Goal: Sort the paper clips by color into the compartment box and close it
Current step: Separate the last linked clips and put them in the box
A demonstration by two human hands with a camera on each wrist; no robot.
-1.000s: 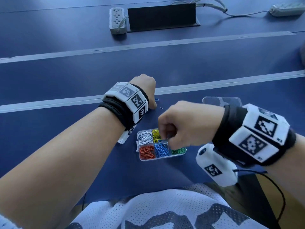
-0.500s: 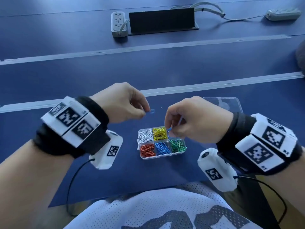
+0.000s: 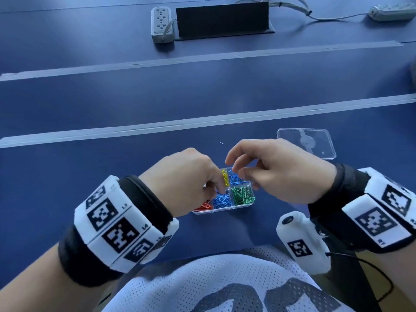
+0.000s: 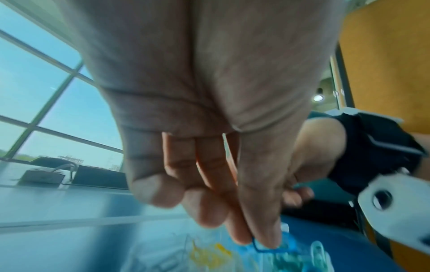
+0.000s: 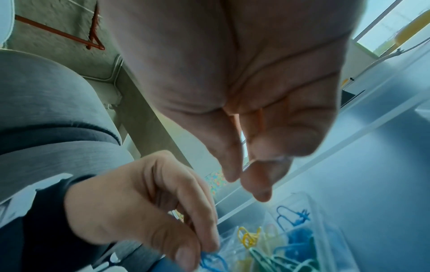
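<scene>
**Q:** What lies at the lower centre of the head view?

**A:** A clear compartment box (image 3: 244, 204), uncovered, on the blue desk (image 3: 135, 176). Its visible cells hold yellow clips (image 3: 225, 177) and blue clips (image 3: 236, 179) in the far row, and red clips (image 3: 203, 207), a second blue group (image 3: 222, 200) and green clips (image 3: 243, 195) in the near row. The left part of the box is hidden behind a hand.

**Q:** How is the left hand's grip set?

**A:** The left hand (image 3: 186, 183), lower centre-left, reaches down over the box. In the left wrist view thumb and forefinger are pressed together on a single blue paper clip (image 4: 265, 247), just above the cells; the remaining fingers are curled.

**Q:** And the right hand?

**A:** The right hand (image 3: 276, 172), centre-right, hovers over the far right corner of the box. Its fingers are loosely bent and spread, thumb and forefinger tips near each other but apart. Nothing is visible between them in the right wrist view.

**Q:** Where is the cover?

**A:** The clear lid (image 3: 306, 143) lies flat on the desk, right of centre, beyond the right hand and apart from the box.

**Q:** What occupies the upper frame?

**A:** A white power strip (image 3: 162, 23) beside a black panel (image 3: 222, 19), and a second strip (image 3: 391, 11) at the upper right.
</scene>
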